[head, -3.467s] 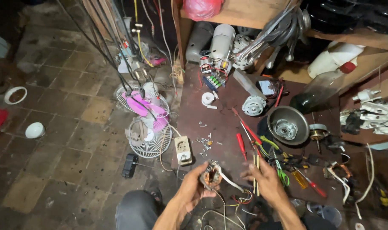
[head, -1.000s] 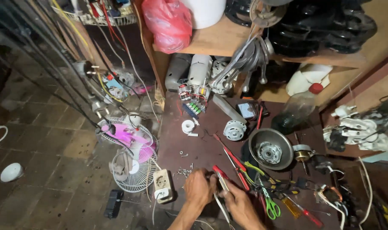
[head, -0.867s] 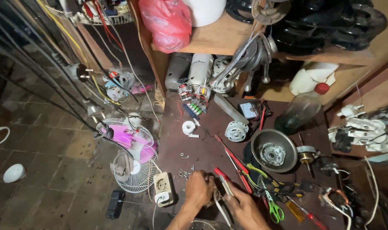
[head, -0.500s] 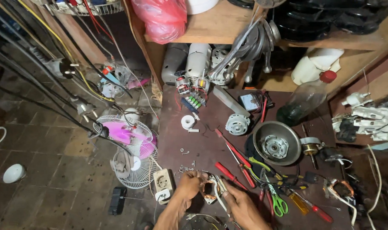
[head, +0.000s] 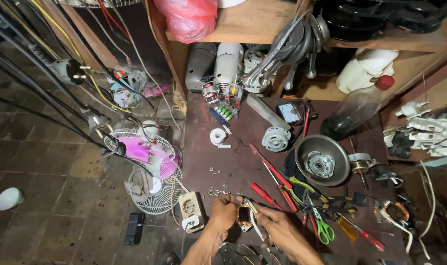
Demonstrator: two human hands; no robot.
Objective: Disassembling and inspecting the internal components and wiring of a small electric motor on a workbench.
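Observation:
My left hand (head: 222,214) and my right hand (head: 276,229) meet low in the head view, over the near edge of a dark red work board (head: 243,162). Between them they hold a small fan motor stator with copper windings (head: 244,216). White wires (head: 258,230) trail from it down toward me. The left fingers pinch its left side and the right fingers grip the wires and its right side. Small screws (head: 216,191) lie just beyond the left hand.
Red-handled screwdrivers (head: 275,174), green scissors (head: 321,228) and pliers lie right of my hands. A metal fan housing (head: 321,159), a plastic bottle (head: 356,110) and motor parts sit farther back. A pink fan in a wire guard (head: 147,157) and a socket block (head: 190,211) lie left on the tiled floor.
The view has tilted down and nearer. My hands have stayed on the stator, turning it slightly and drawing it a little toward me.

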